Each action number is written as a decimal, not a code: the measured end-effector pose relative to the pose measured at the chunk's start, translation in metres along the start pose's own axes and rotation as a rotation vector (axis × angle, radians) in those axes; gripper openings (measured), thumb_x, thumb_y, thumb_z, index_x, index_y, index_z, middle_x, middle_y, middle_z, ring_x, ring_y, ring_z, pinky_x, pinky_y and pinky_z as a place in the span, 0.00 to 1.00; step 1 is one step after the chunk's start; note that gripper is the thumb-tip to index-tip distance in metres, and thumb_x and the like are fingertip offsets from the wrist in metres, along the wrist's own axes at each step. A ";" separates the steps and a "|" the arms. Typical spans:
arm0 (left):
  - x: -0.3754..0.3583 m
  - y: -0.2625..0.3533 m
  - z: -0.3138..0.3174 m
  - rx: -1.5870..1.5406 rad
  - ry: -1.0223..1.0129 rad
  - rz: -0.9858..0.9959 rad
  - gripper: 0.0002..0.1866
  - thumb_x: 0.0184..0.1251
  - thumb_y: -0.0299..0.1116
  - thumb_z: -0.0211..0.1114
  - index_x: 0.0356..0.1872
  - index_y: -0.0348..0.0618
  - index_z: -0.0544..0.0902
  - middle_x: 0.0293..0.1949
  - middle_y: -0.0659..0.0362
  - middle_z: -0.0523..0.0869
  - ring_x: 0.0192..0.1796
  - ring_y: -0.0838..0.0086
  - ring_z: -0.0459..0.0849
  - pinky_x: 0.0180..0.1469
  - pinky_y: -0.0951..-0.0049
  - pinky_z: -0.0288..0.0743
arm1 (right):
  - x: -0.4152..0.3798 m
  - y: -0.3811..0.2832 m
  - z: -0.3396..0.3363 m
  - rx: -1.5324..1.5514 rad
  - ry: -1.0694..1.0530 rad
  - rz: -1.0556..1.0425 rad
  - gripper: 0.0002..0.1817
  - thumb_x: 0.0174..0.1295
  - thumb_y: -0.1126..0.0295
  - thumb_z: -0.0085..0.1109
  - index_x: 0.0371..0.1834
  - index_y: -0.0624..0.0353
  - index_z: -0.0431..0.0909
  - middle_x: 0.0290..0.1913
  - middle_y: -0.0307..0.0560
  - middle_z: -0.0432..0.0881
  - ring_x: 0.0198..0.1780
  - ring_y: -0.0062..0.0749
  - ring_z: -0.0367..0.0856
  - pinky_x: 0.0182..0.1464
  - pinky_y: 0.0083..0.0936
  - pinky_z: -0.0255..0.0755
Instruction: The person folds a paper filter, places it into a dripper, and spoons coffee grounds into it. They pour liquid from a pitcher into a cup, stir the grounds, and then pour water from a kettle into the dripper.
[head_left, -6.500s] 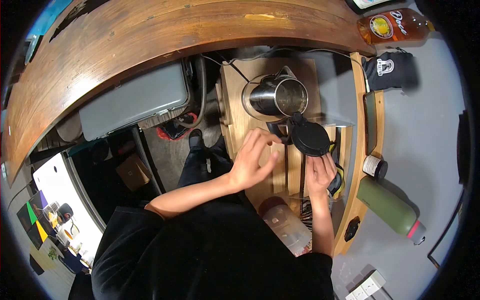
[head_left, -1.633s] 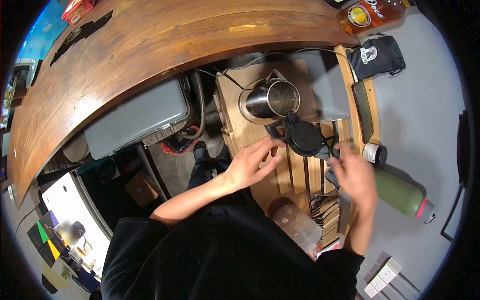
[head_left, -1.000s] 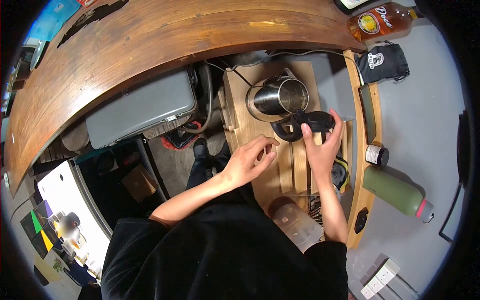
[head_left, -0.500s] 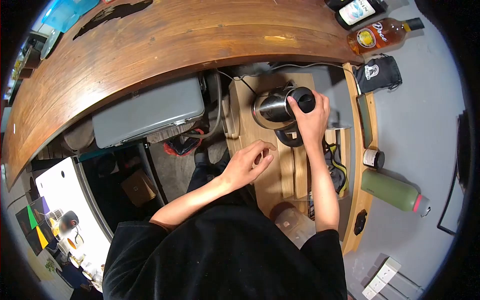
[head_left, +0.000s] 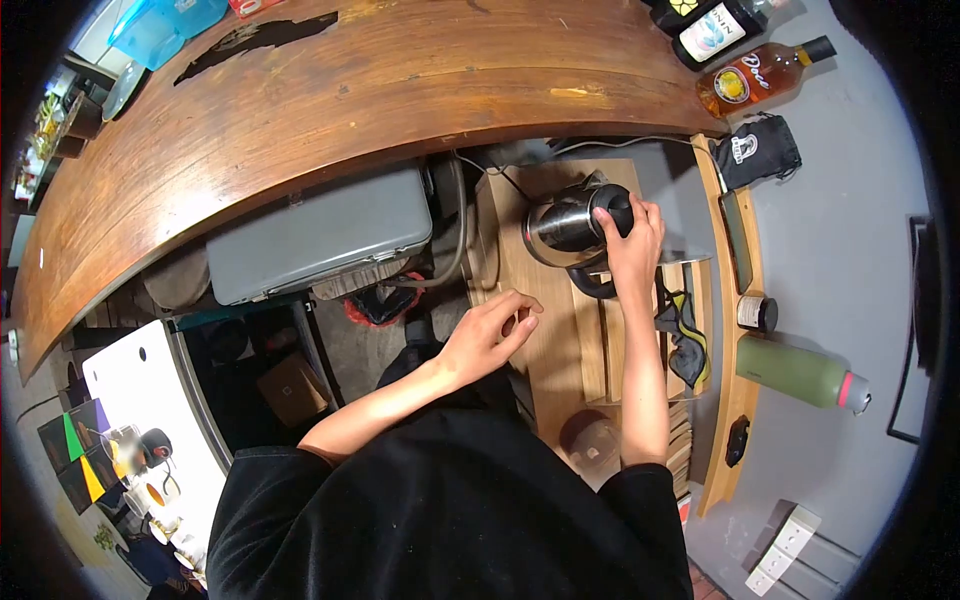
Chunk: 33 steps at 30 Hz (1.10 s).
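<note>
A steel electric kettle (head_left: 566, 222) with a black handle stands on a light wooden shelf (head_left: 545, 335) below the counter. My right hand (head_left: 634, 243) is closed over its black lid (head_left: 615, 206), thumb on the near side and fingers around the far side. The kettle's handle (head_left: 592, 285) points toward me, just left of my right wrist. My left hand (head_left: 492, 335) hovers over the left part of the shelf, its fingers loosely curved and the thumb apart, holding nothing.
A dark wooden counter (head_left: 400, 85) curves across the top. Beneath it is a grey case (head_left: 325, 235). On the right ledge are a green bottle (head_left: 790, 372), a small dark jar (head_left: 757, 313) and a black pouch (head_left: 758, 152). A power cord (head_left: 610, 143) runs behind the kettle.
The whole view has shifted slightly, with surroundings moving right and down in the picture. My right hand stays on the kettle lid, and my left hand keeps its loose curve.
</note>
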<state>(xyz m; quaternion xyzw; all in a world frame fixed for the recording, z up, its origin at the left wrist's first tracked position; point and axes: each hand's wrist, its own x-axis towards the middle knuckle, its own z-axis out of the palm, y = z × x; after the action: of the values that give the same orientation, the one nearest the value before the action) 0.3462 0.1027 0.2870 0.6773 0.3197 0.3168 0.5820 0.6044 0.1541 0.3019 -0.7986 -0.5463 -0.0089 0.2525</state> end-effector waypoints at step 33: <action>-0.010 0.005 -0.006 -0.033 -0.057 0.074 0.11 0.78 0.33 0.59 0.46 0.34 0.83 0.36 0.53 0.82 0.33 0.70 0.83 0.37 0.71 0.76 | 0.011 -0.005 -0.003 -0.152 -0.067 0.029 0.32 0.57 0.58 0.74 0.57 0.73 0.80 0.54 0.62 0.79 0.57 0.59 0.76 0.63 0.45 0.70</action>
<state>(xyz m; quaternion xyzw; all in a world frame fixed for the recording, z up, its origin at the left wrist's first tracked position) 0.3355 0.0977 0.2922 0.6877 0.2723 0.3238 0.5900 0.6047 0.1639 0.3093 -0.8232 -0.5406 -0.0199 0.1727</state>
